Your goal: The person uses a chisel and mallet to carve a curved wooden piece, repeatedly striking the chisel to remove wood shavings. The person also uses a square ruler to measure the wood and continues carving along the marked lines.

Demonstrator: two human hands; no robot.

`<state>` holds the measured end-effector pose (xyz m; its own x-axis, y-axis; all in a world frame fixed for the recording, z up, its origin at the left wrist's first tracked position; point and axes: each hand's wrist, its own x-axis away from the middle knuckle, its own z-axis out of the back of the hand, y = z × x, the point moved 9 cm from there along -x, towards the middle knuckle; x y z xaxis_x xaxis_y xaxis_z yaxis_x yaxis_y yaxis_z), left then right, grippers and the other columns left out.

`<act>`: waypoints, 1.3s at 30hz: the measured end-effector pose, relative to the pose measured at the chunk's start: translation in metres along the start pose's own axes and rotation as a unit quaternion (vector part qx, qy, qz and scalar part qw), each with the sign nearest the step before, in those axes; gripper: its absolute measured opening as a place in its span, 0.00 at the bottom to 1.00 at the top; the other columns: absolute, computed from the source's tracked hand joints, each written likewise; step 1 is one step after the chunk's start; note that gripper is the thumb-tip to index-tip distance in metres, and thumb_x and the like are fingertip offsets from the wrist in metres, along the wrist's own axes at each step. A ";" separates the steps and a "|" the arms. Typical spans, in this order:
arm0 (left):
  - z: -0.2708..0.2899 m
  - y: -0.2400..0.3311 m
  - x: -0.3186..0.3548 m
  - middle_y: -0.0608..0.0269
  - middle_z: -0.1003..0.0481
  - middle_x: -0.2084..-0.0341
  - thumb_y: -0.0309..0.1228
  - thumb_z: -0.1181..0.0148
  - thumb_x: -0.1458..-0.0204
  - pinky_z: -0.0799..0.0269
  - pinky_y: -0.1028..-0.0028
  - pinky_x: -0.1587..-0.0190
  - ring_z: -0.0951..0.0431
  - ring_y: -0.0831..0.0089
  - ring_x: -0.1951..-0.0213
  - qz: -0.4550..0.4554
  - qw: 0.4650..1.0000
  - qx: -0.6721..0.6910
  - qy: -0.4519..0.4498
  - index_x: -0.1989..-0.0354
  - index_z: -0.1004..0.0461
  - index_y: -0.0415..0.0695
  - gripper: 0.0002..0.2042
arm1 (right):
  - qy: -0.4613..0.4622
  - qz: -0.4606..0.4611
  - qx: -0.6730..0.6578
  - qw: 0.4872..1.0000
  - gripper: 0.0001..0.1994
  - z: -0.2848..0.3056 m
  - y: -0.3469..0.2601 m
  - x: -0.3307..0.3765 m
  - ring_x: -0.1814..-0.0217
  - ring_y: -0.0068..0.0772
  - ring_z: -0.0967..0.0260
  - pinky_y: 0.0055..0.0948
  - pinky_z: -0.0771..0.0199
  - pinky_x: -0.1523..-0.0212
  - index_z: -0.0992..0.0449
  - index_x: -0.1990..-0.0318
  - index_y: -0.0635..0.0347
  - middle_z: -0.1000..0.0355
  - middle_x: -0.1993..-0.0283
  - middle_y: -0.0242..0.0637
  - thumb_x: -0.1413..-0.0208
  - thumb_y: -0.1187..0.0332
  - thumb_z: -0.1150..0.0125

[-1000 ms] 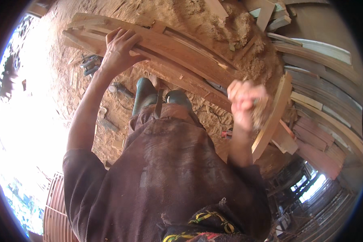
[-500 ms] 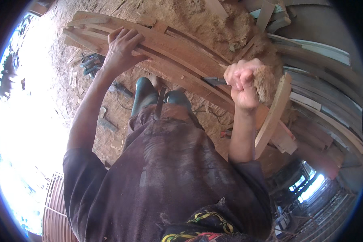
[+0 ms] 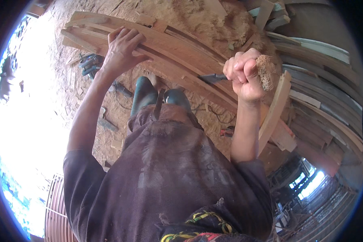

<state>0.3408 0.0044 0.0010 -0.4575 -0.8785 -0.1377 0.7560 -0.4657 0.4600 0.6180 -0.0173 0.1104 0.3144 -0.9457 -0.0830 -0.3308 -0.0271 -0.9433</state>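
- The floor [image 3: 189, 18] is covered with sawdust and scattered wood scraps, and long boards [image 3: 318, 76] are stacked along the right side
- A long assembled timber [image 3: 181, 52], divided lengthwise by a dark groove, is laid slantwise in front of the person, just beyond the green boots [image 3: 143, 94]
- The left hand [image 3: 123, 48] is laid over the timber toward its left end, with the fingers slightly bent and the thumb spread away from them; no separate object is seen in it
- The right hand [image 3: 244, 74] is closed in a fist around a bladed tool [image 3: 212, 78], whose dark blade is pointed left over the groove; whether wood is touched by the tip cannot be told
- A frayed, fibrous end [image 3: 266, 72] is seen at the thumb side of that fist
- A pale wooden bar [image 3: 276, 109] is set near the right forearm
- A dark power tool [image 3: 88, 64] is placed on the floor near the left forearm
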 end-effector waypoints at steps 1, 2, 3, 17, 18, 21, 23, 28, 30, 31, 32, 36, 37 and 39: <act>-0.001 0.001 0.001 0.64 0.25 0.58 0.45 0.17 0.61 0.42 0.53 0.32 0.24 0.59 0.45 0.002 1.000 -0.003 -0.003 0.52 0.22 0.48 0.29 | 0.000 0.009 -0.018 1.000 0.18 0.001 -0.004 0.002 0.80 0.20 0.49 0.27 0.41 0.74 0.28 0.59 0.55 0.45 0.79 0.21 0.25 0.49 0.43; -0.001 -0.002 -0.001 0.64 0.25 0.58 0.45 0.17 0.62 0.42 0.53 0.32 0.24 0.59 0.45 0.005 1.000 -0.012 -0.003 0.52 0.22 0.48 0.29 | -0.005 0.022 -0.037 0.999 0.20 0.003 -0.007 0.000 0.81 0.19 0.52 0.27 0.43 0.74 0.25 0.59 0.56 0.46 0.79 0.19 0.24 0.48 0.45; 0.000 -0.002 0.000 0.64 0.24 0.58 0.45 0.17 0.62 0.42 0.53 0.32 0.24 0.59 0.44 0.003 1.000 -0.009 0.003 0.52 0.21 0.48 0.29 | 0.004 0.021 -0.059 0.998 0.23 0.015 -0.020 0.004 0.82 0.18 0.52 0.26 0.42 0.75 0.25 0.59 0.56 0.44 0.79 0.19 0.24 0.44 0.47; -0.003 -0.004 0.000 0.64 0.20 0.51 0.38 0.17 0.64 0.40 0.53 0.31 0.23 0.56 0.43 0.007 1.000 -0.025 -0.016 0.50 0.20 0.49 0.29 | 0.072 0.141 0.039 0.987 0.18 0.037 -0.100 0.049 0.76 0.23 0.45 0.33 0.36 0.67 0.26 0.56 0.58 0.40 0.76 0.24 0.23 0.51 0.46; -0.002 -0.007 0.002 0.65 0.20 0.52 0.38 0.17 0.64 0.40 0.53 0.31 0.23 0.56 0.43 0.012 0.999 -0.030 -0.023 0.50 0.21 0.49 0.29 | 0.102 0.148 0.078 0.981 0.18 0.046 -0.113 0.059 0.76 0.23 0.45 0.33 0.36 0.67 0.26 0.56 0.58 0.40 0.76 0.24 0.23 0.51 0.45; -0.006 0.016 -0.005 0.61 0.20 0.47 0.43 0.18 0.59 0.38 0.51 0.30 0.24 0.58 0.38 -0.001 0.996 -0.072 -0.052 0.42 0.22 0.51 0.33 | 0.199 0.170 0.175 0.949 0.14 0.056 -0.147 0.097 0.74 0.22 0.44 0.32 0.36 0.66 0.26 0.56 0.58 0.39 0.74 0.25 0.23 0.56 0.44; -0.019 0.055 -0.010 0.58 0.20 0.44 0.47 0.19 0.56 0.38 0.51 0.30 0.24 0.58 0.36 -0.037 0.995 -0.065 -0.059 0.40 0.22 0.52 0.33 | 0.262 0.169 0.191 0.931 0.12 0.077 -0.151 0.132 0.74 0.22 0.44 0.32 0.36 0.66 0.26 0.57 0.57 0.39 0.73 0.25 0.23 0.59 0.44; -0.090 0.132 -0.025 0.60 0.18 0.46 0.51 0.21 0.53 0.34 0.54 0.33 0.20 0.58 0.40 -0.119 0.981 0.024 -0.153 0.41 0.20 0.54 0.31 | 0.522 0.163 0.203 0.812 0.10 0.095 -0.128 0.196 0.71 0.23 0.42 0.33 0.36 0.66 0.25 0.57 0.55 0.38 0.72 0.26 0.25 0.60 0.39; -0.087 0.105 -0.022 0.62 0.16 0.49 0.50 0.21 0.52 0.32 0.55 0.36 0.19 0.58 0.43 -0.091 0.980 0.038 -0.172 0.43 0.18 0.53 0.28 | 0.545 0.173 0.173 0.802 0.14 0.102 -0.132 0.213 0.70 0.25 0.41 0.36 0.34 0.61 0.25 0.59 0.56 0.37 0.70 0.27 0.27 0.56 0.36; -0.072 0.094 -0.022 0.63 0.16 0.51 0.48 0.21 0.52 0.31 0.55 0.37 0.18 0.59 0.44 -0.072 0.981 0.019 -0.180 0.45 0.18 0.53 0.26 | 0.565 0.172 0.159 0.791 0.15 0.105 -0.130 0.230 0.69 0.26 0.41 0.37 0.34 0.60 0.25 0.60 0.57 0.36 0.70 0.27 0.26 0.55 0.36; -0.056 0.083 -0.025 0.65 0.15 0.54 0.45 0.21 0.52 0.31 0.54 0.39 0.18 0.60 0.45 -0.053 0.981 -0.002 -0.185 0.47 0.17 0.52 0.24 | 0.583 0.173 0.145 0.781 0.16 0.110 -0.128 0.247 0.68 0.27 0.40 0.37 0.33 0.58 0.25 0.60 0.57 0.36 0.69 0.28 0.26 0.55 0.37; -0.020 0.004 -0.024 0.64 0.15 0.53 0.40 0.19 0.54 0.33 0.55 0.37 0.19 0.60 0.46 -0.068 0.985 -0.013 -0.156 0.48 0.17 0.52 0.24 | 0.638 0.220 0.104 0.731 0.25 0.129 -0.115 0.315 0.56 0.33 0.31 0.40 0.31 0.44 0.21 0.57 0.62 0.29 0.62 0.35 0.26 0.44 0.41; -0.016 -0.006 -0.026 0.65 0.15 0.52 0.40 0.18 0.54 0.34 0.55 0.36 0.19 0.60 0.46 -0.055 0.984 -0.022 -0.171 0.47 0.17 0.52 0.24 | 0.661 0.199 0.105 0.716 0.26 0.135 -0.103 0.326 0.54 0.35 0.30 0.41 0.30 0.44 0.21 0.56 0.62 0.27 0.60 0.37 0.27 0.42 0.42; -0.013 -0.001 -0.026 0.64 0.15 0.52 0.38 0.19 0.55 0.35 0.56 0.36 0.20 0.59 0.45 -0.045 0.984 -0.039 -0.170 0.48 0.18 0.51 0.24 | 0.702 0.149 0.108 0.688 0.29 0.138 -0.085 0.340 0.49 0.38 0.26 0.43 0.27 0.43 0.21 0.54 0.62 0.23 0.56 0.41 0.28 0.38 0.43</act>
<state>0.3577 0.0262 -0.0069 -0.6442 -0.7532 0.1329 0.7328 -0.5580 0.3894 0.8761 -0.2918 0.1183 -0.9584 -0.2834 -0.0347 -0.0060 0.1417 -0.9899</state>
